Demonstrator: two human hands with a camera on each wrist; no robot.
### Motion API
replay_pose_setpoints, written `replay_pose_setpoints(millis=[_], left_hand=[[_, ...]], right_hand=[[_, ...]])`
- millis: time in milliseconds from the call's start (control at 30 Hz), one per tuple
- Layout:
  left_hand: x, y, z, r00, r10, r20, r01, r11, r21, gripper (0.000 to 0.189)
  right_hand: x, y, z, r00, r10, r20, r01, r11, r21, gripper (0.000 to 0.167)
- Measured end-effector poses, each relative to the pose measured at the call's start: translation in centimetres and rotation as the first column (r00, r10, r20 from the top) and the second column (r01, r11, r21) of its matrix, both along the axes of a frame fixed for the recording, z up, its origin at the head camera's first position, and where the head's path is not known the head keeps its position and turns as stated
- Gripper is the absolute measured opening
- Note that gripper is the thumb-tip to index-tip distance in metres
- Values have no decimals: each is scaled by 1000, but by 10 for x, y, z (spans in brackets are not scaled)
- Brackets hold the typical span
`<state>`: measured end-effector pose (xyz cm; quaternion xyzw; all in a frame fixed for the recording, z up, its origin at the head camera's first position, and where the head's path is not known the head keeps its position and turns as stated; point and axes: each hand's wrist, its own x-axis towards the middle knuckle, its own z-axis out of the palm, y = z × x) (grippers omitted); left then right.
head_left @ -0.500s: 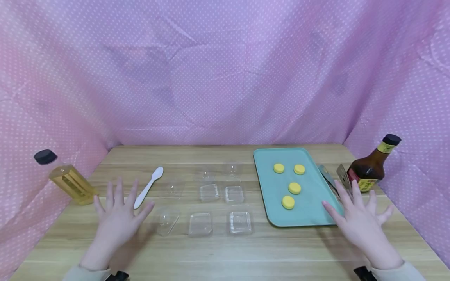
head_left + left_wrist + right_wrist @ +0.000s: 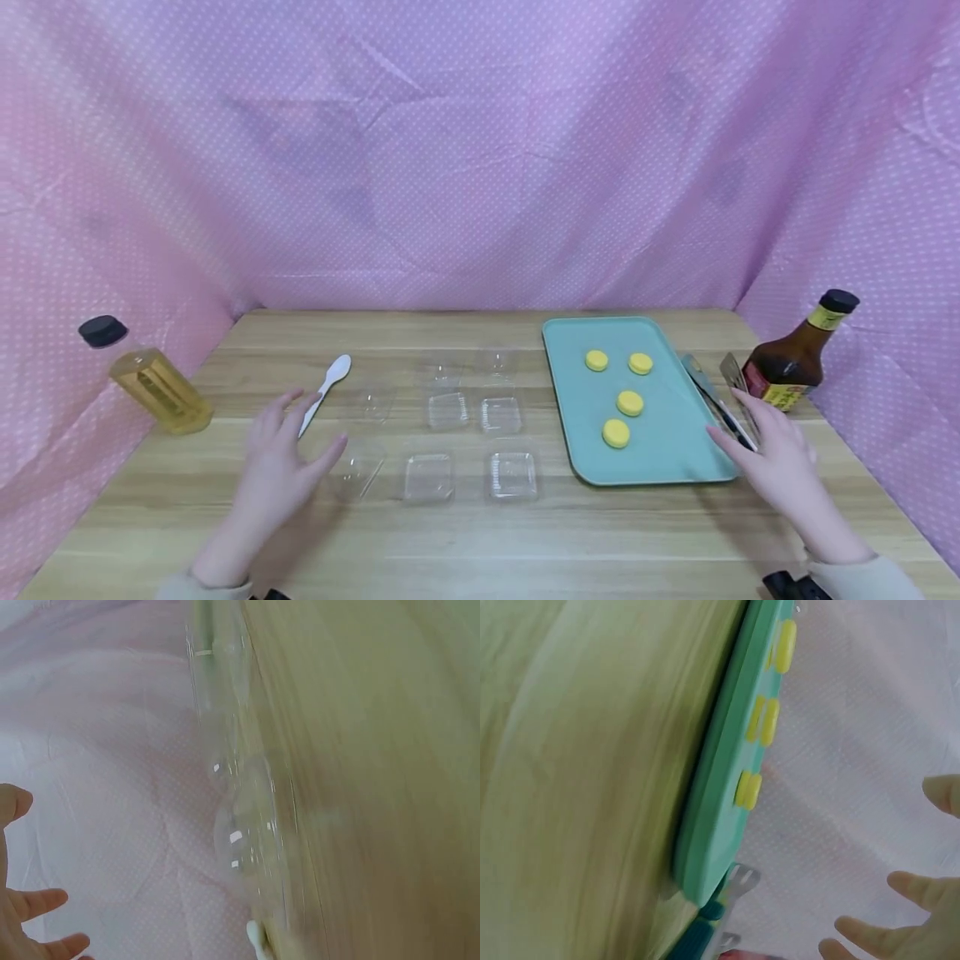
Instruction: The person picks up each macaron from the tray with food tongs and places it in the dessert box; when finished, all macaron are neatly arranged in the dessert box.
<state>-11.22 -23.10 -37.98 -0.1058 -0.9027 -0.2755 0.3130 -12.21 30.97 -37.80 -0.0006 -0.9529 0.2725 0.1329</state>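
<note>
My left hand (image 2: 277, 467) hovers over the left of the table, thumb apart from its loosely bent fingers, holding nothing. Beyond its fingertips lies a white plastic spoon (image 2: 337, 368), the handle partly covered by the hand. To its right, several clear plastic boxes (image 2: 428, 477) stand with their domed lids (image 2: 255, 817) folded open. Above the table by the right edge of a green tray (image 2: 588, 462) is my right hand (image 2: 783, 458), relaxed and holding nothing. Several yellow two-layered rounds, like macarons (image 2: 616, 433), sit on the tray.
At the far left stands a bottle of yellow liquid (image 2: 161, 392) with a black cap. A dark brown sauce bottle (image 2: 787, 362) stands at the right. Metal utensils (image 2: 705, 383) lie between the tray and that bottle. A pink dotted cloth (image 2: 480, 167) hangs behind the table.
Both hands had their fingers spread wide; now the fingers are drawn together and loosely bent. The left hand has shifted right, the right hand slightly right. The objects stay in place.
</note>
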Motion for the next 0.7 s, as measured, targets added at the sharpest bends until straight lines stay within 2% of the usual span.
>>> replay_pose_setpoints(millis=[133, 300, 433, 567, 700], left_hand=[[0, 13, -1, 998, -69, 14, 69, 998, 7, 62], [-1, 29, -3, 987, -157, 37, 158, 987, -7, 66], [-3, 43, -6, 978, -198, 65, 200, 979, -36, 68], [-3, 56, -10, 971, -212, 109, 220, 973, -72, 69], [-2, 66, -11, 954, -249, 168, 266, 960, -91, 69]], right_hand=[[-6, 12, -3, 995, 54, 82, -51, 998, -40, 70], [-13, 24, -2, 973, 123, 193, -107, 990, -92, 77], [-17, 31, -4, 966, 139, 219, -123, 989, -86, 77], [-23, 40, -7, 964, 139, 226, -133, 990, -45, 74], [-27, 49, -10, 955, 121, 272, -123, 992, -9, 76]])
